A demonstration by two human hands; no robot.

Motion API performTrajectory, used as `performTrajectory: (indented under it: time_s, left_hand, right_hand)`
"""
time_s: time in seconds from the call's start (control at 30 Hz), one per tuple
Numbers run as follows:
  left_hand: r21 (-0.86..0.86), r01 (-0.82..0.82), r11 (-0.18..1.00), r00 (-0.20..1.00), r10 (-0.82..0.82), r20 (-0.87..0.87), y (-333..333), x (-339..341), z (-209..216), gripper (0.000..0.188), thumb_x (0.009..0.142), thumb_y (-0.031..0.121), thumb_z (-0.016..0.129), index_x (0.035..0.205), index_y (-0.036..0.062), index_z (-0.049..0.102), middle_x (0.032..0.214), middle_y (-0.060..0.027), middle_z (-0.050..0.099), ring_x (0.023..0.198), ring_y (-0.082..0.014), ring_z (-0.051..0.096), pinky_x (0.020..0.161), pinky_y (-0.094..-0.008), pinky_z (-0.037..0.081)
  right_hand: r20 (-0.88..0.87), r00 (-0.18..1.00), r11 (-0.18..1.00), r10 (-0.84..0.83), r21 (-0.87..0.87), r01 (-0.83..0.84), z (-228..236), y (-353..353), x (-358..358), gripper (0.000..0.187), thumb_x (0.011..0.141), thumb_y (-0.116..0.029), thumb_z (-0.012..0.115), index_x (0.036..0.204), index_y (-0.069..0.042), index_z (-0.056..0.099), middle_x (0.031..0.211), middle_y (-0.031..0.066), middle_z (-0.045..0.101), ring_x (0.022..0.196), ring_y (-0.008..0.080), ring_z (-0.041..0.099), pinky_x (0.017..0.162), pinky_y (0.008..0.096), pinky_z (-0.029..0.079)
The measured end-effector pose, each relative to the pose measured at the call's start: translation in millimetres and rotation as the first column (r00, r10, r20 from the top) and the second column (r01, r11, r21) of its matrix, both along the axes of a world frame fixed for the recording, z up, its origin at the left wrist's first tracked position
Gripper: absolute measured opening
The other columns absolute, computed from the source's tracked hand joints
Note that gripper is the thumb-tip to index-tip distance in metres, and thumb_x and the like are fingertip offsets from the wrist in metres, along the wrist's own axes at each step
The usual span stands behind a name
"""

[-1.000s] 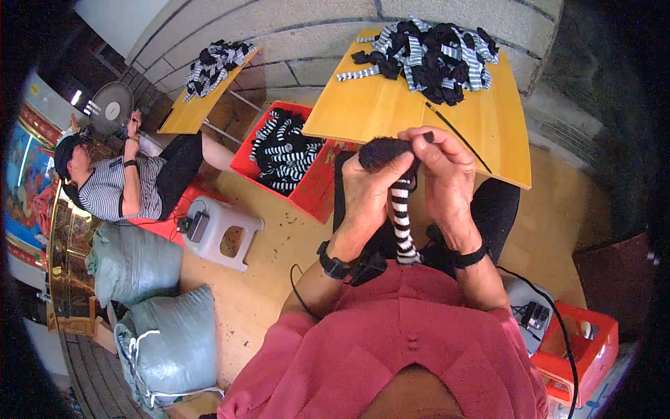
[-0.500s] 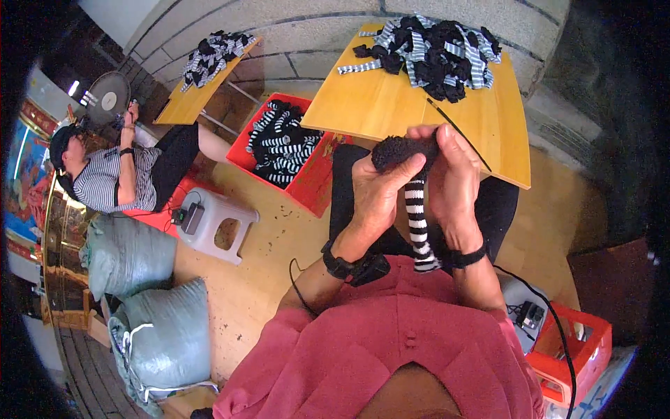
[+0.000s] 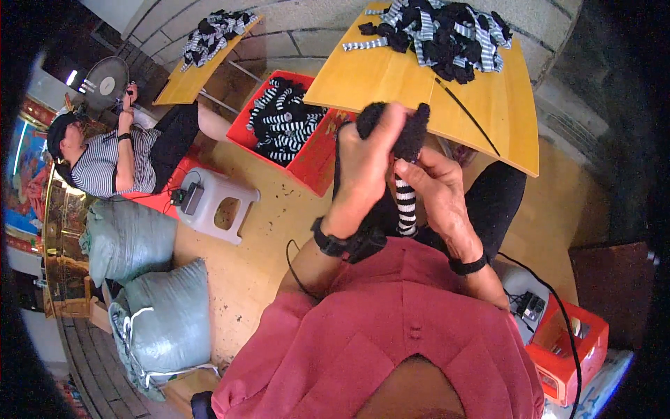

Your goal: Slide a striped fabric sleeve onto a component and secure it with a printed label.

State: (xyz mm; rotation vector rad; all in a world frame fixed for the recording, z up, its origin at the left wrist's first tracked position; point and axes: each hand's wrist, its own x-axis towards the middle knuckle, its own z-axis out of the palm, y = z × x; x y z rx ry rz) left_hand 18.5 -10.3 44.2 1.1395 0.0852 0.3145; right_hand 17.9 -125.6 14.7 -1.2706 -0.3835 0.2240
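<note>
Both my hands hold one soft toy piece above my lap. Its fuzzy black top point(image 3: 408, 136) sticks up between my fingers, and its black-and-white striped part point(image 3: 405, 204) hangs down. My left hand point(image 3: 363, 171) wraps the black top from the left. Lower down, my right hand point(image 3: 436, 192) grips the striped part from the right. Just beyond my hands, a yellow wooden board point(image 3: 391, 91) carries a heap of black and striped pieces point(image 3: 447, 35) and a thin black stick point(image 3: 469, 117).
A red crate point(image 3: 310, 178) of striped pieces stands left of the board. Another person point(image 3: 115, 164) sits at far left by a second yellow board point(image 3: 183, 82), a fan point(image 3: 101, 82), a grey stool point(image 3: 216, 202) and grey sacks point(image 3: 160, 325). A small red crate point(image 3: 569, 353) is at lower right.
My left hand has lifted the black top higher. My right hand slid down from the top onto the striped part. The view shifted slightly.
</note>
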Motion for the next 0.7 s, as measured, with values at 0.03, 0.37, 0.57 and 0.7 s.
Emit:
performTrajectory:
  time_s: [0.03, 0.37, 0.57, 0.7]
  left_hand:
    - [0.015, -0.045, 0.999, 0.998, 0.045, 0.046, 7, 4, 2, 0.035, 0.089, 0.032, 0.057, 0.083, -0.0023, 0.064, 0.075, -0.0030, 0.063, 0.067, -0.0093, 0.057, 0.060, -0.0235, 0.045]
    - [-0.156, 0.364, 0.918, 0.931, -0.366, 0.021, 26, -11, -34, 0.040, 0.090, 0.035, 0.053, 0.108, 0.0001, 0.055, 0.084, -0.0042, 0.059, 0.060, -0.0133, 0.055, 0.058, -0.0275, 0.048]
    - [-0.054, 0.479, 0.876, 0.870, -0.482, -0.104, 24, 2, -25, 0.042, 0.092, 0.039, 0.046, 0.106, -0.0002, 0.055, 0.101, -0.0146, 0.062, 0.082, -0.0159, 0.060, 0.059, -0.0255, 0.049]
    - [-0.276, 0.295, 0.915, 0.954, -0.297, 0.035, 47, 18, -29, 0.036, 0.093, 0.036, 0.046, 0.093, 0.0011, 0.056, 0.091, -0.0176, 0.062, 0.088, -0.0296, 0.062, 0.083, -0.0424, 0.049]
  right_hand:
    - [-0.109, 0.991, 0.997, 0.076, 0.010, -0.076, 0, -3, 0, 0.013, 0.087, -0.013, 0.058, 0.086, 0.000, 0.062, 0.072, 0.0006, 0.060, 0.063, 0.0070, 0.053, 0.057, 0.0212, 0.044]
    - [-0.245, 0.955, 0.982, 0.168, -0.037, -0.183, 6, -6, 4, 0.017, 0.090, -0.017, 0.054, 0.082, -0.002, 0.059, 0.067, 0.0029, 0.059, 0.051, 0.0078, 0.053, 0.046, 0.0211, 0.043]
    - [-0.248, 0.937, 0.953, 0.248, -0.114, -0.282, 3, 0, 6, 0.020, 0.090, -0.017, 0.054, 0.079, -0.001, 0.058, 0.066, 0.0023, 0.057, 0.051, 0.0084, 0.052, 0.045, 0.0218, 0.042]
    - [-0.225, 0.902, 0.886, 0.368, -0.209, -0.414, -16, -9, -8, 0.018, 0.091, -0.019, 0.051, 0.087, -0.002, 0.056, 0.063, 0.0010, 0.052, 0.053, 0.0093, 0.050, 0.048, 0.0238, 0.042]
